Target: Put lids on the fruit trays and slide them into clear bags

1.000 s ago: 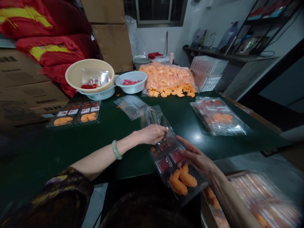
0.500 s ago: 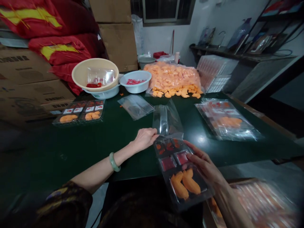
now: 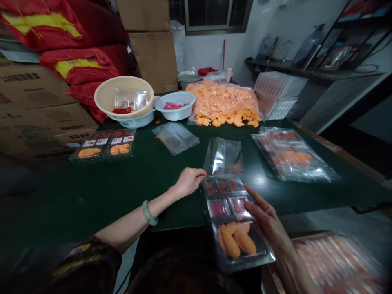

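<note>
Left hand (image 3: pixel 191 179) has its fingertips pinched together on the near left corner of a clear bag (image 3: pixel 222 153). Right hand (image 3: pixel 269 220) is clamped on the right long side of the dark tray (image 3: pixel 235 219). Tray sits just left of that hand; its near part sticks out past the edge of the desk (image 3: pixel 147 171). Long axis runs from the person outward, far end leaning slightly left toward the bag. Orange pieces (image 3: pixel 229 241) at the near end, red packets (image 3: pixel 219 208) mid-tray. Can't tell if the far edge is inside the bag.
</note>
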`<move>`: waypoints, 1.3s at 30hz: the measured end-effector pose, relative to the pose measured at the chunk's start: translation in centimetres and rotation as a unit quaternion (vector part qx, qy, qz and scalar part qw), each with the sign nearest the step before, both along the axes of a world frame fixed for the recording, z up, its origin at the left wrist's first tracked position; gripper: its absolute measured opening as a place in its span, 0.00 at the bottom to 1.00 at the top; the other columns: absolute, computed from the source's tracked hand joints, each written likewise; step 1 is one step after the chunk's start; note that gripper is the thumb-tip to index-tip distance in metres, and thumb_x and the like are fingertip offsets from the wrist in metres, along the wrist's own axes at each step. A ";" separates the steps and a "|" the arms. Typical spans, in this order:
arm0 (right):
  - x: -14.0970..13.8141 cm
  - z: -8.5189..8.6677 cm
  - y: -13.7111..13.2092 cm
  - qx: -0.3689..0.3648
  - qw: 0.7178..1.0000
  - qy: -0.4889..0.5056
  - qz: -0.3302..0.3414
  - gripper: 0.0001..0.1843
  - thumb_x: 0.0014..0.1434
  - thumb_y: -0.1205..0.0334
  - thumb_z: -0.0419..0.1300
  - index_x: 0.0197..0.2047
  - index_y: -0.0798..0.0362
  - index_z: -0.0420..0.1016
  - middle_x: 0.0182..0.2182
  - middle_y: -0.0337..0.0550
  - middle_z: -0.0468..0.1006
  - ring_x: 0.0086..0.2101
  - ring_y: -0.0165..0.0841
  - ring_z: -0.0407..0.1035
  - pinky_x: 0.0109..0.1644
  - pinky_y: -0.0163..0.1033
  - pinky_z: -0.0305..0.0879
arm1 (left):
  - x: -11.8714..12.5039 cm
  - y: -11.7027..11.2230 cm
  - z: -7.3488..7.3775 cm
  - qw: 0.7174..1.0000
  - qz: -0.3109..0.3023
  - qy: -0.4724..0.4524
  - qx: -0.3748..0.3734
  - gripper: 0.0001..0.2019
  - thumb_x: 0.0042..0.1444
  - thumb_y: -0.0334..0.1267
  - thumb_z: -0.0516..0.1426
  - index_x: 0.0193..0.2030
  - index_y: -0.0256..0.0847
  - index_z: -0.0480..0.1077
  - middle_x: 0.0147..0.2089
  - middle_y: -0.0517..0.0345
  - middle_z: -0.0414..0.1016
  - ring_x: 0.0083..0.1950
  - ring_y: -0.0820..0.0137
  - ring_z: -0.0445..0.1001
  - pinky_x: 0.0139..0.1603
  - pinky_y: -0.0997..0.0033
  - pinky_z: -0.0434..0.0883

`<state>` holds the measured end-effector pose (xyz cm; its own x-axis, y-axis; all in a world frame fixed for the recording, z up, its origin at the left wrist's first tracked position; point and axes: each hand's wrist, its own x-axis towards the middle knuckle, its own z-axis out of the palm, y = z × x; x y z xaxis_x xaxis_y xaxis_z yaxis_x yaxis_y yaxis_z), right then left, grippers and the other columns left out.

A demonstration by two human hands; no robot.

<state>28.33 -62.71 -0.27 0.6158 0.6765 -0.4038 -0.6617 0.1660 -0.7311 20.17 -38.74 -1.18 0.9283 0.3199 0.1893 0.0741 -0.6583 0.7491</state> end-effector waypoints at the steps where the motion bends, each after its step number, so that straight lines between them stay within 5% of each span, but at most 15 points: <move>1: -0.1 0.0 -0.1 -0.002 1.000 0.004 -0.009 0.39 0.45 0.65 0.68 0.60 0.47 0.61 0.32 0.41 0.81 0.28 0.32 0.74 0.31 0.34 0.70 | -0.1 -0.2 0.0 1.000 0.004 -0.001 -0.005 0.09 0.54 0.30 0.51 0.33 0.38 0.73 0.28 0.60 0.72 0.28 0.75 0.68 0.30 0.77 0.64; 7: -0.5 -0.2 -0.5 -0.006 0.999 0.038 -0.037 0.42 0.42 0.67 0.70 0.60 0.49 0.60 0.30 0.40 0.80 0.27 0.30 0.74 0.32 0.33 0.70 | -0.8 -1.2 -0.8 0.987 0.058 -0.022 -0.146 0.07 0.53 0.34 0.52 0.33 0.35 0.70 0.20 0.65 0.63 0.21 0.78 0.62 0.24 0.79 0.62; 11: -0.7 -0.4 -0.1 -0.012 0.998 0.037 -0.055 0.42 0.40 0.67 0.70 0.59 0.52 0.61 0.30 0.40 0.80 0.27 0.31 0.73 0.31 0.32 0.70 | -1.6 -2.1 0.1 0.994 0.058 -0.087 -0.035 0.07 0.54 0.32 0.52 0.37 0.35 0.70 0.21 0.65 0.64 0.22 0.79 0.61 0.25 0.79 0.61; 15: -1.9 -0.9 0.6 -0.032 0.995 0.015 -0.097 0.39 0.42 0.63 0.70 0.57 0.50 0.61 0.31 0.39 0.80 0.28 0.33 0.74 0.31 0.35 0.70 | -2.7 -2.8 1.4 0.988 -0.020 -0.130 0.083 0.08 0.55 0.29 0.50 0.37 0.35 0.70 0.27 0.59 0.70 0.27 0.76 0.67 0.29 0.77 0.64; 21: -6.0 -1.4 1.6 -0.140 0.983 -0.019 -0.118 0.30 0.43 0.53 0.68 0.45 0.46 0.57 0.26 0.35 0.76 0.22 0.35 0.71 0.24 0.38 0.66 | -6.9 -3.1 2.0 0.986 -0.110 -0.074 0.104 0.11 0.55 0.25 0.48 0.35 0.37 0.70 0.28 0.56 0.71 0.29 0.74 0.69 0.30 0.76 0.65; 25: -4.9 -0.7 3.1 -0.184 0.969 -0.122 -0.112 0.26 0.43 0.50 0.67 0.39 0.46 0.55 0.23 0.34 0.71 0.21 0.32 0.68 0.23 0.36 0.64 | -7.6 -2.8 1.7 0.986 -0.113 -0.049 0.113 0.11 0.56 0.24 0.47 0.34 0.37 0.69 0.26 0.56 0.70 0.28 0.73 0.67 0.28 0.75 0.63; 28: -1.5 -0.4 5.1 -0.272 0.903 -0.324 -0.072 0.18 0.50 0.50 0.61 0.39 0.48 0.59 0.25 0.38 0.70 0.24 0.33 0.67 0.27 0.38 0.64 | -5.1 -1.5 1.4 0.983 -0.097 -0.026 0.152 0.11 0.55 0.25 0.46 0.32 0.37 0.67 0.28 0.55 0.69 0.30 0.72 0.68 0.30 0.73 0.64; 32: 1.4 -0.9 5.8 -0.442 0.673 -0.592 0.003 0.17 0.56 0.50 0.54 0.43 0.52 0.69 0.40 0.55 0.71 0.41 0.48 0.67 0.39 0.51 0.64 | -1.9 0.4 1.0 0.968 -0.120 0.014 0.218 0.10 0.55 0.25 0.45 0.32 0.37 0.65 0.30 0.55 0.69 0.34 0.69 0.68 0.33 0.72 0.65; 34: 1.5 -1.3 4.5 -0.411 0.595 -0.689 0.044 0.25 0.53 0.48 0.58 0.51 0.53 0.68 0.55 0.61 0.61 0.52 0.56 0.59 0.45 0.57 0.62 | -1.4 0.9 1.1 0.962 -0.138 0.031 0.233 0.09 0.55 0.24 0.45 0.33 0.37 0.64 0.31 0.55 0.69 0.34 0.69 0.68 0.33 0.72 0.65; 37: 1.2 -1.8 2.0 -0.283 0.558 -0.764 0.156 0.40 0.48 0.48 0.63 0.62 0.47 0.55 0.64 0.56 0.48 0.60 0.57 0.46 0.50 0.59 0.59 | -1.5 1.1 1.3 0.959 -0.164 0.034 0.228 0.10 0.54 0.23 0.44 0.35 0.37 0.64 0.32 0.54 0.69 0.35 0.69 0.68 0.34 0.72 0.65; 39: 1.5 -2.3 1.2 -0.235 0.555 -0.776 0.185 0.36 0.51 0.53 0.62 0.62 0.45 0.57 0.64 0.53 0.49 0.60 0.53 0.48 0.52 0.57 0.60 | -1.3 1.1 1.5 0.955 -0.186 0.024 0.229 0.10 0.54 0.23 0.44 0.35 0.37 0.64 0.32 0.54 0.69 0.35 0.69 0.67 0.34 0.72 0.65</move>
